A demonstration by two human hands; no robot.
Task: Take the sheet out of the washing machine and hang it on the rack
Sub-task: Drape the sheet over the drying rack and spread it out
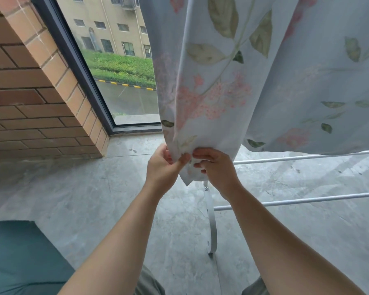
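Floral cotton sheet [254, 77] already drapes from above over the rack [307, 200]; your left hand [163, 165] and right hand [216, 169] pinch its bunched lower corner. Next, I judge, spread it rightward.

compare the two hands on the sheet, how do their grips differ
The left hand sits at the left side of the gathered corner of the sheet, pinching it between thumb and fingers. The right hand sits to the right with its back to the camera, fingers curled into the cloth. The right hand also lies in front of the rack; the left does not. Both grip the same bunched lower corner.
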